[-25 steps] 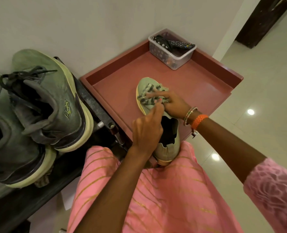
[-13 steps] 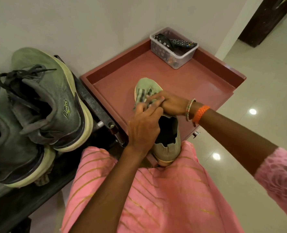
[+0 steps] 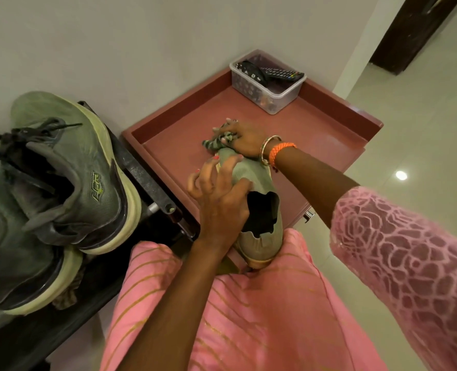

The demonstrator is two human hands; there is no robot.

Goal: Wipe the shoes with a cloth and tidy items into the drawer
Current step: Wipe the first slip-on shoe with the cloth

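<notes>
1. My right hand [image 3: 244,139] grips the striped cloth [image 3: 216,141] against the toe of the slip-on shoe [image 3: 257,207].
2. My left hand [image 3: 219,194], fingers spread and relaxed, rests on the shoe's upper.
3. Shoe lies in the open drawer [image 3: 329,135], heel over the near edge.

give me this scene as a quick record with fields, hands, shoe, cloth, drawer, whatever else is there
left hand: rests on the shoe, fingers spread
right hand: grips the striped cloth at the toe
shoe: pale green slip-on, heel toward the person
striped cloth: bunched over the toe
drawer: reddish, open, shoe lies in it
clear box: far corner of drawer, holds remotes
dark sneakers: on a black rack, left
</notes>
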